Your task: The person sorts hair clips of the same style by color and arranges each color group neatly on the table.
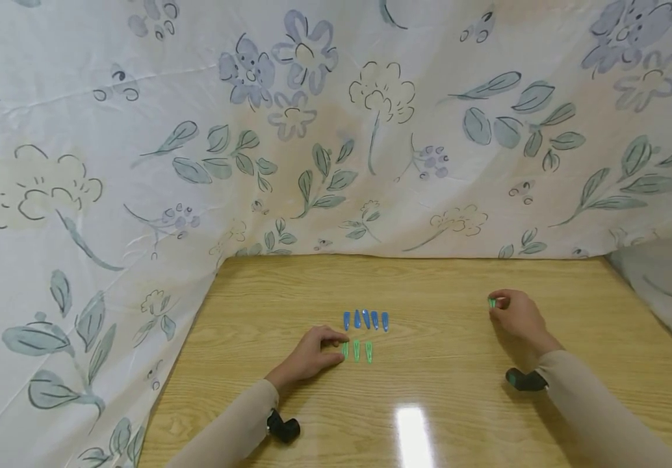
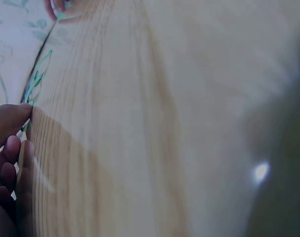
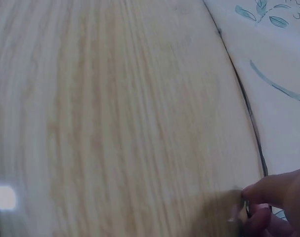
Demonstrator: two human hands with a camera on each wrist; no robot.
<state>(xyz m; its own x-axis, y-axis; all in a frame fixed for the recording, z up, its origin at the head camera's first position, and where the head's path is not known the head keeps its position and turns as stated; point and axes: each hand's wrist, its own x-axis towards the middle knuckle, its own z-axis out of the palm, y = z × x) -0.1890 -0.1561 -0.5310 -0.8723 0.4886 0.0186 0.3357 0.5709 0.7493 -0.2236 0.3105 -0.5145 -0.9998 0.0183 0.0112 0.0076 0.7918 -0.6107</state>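
Observation:
On the wooden table, three green snap hair clips stand in a short row in the head view. My left hand [image 1: 312,354] is at the leftmost green hair clip [image 1: 345,350], its thumb at the lower end and a finger at the upper end. The middle green hair clip [image 1: 356,351] and the right green hair clip [image 1: 369,352] lie beside it, untouched. Farther right, my right hand [image 1: 517,317] pinches another green hair clip [image 1: 491,303] between thumb and fingers. In the right wrist view, the right hand [image 3: 276,200] mostly hides what it pinches.
Just beyond the green clips lies a row of several blue hair clips [image 1: 366,319]. The wooden table [image 1: 441,364] ends at a floral cloth [image 1: 336,162] hanging along its back and left sides. Light glares off the table near the front.

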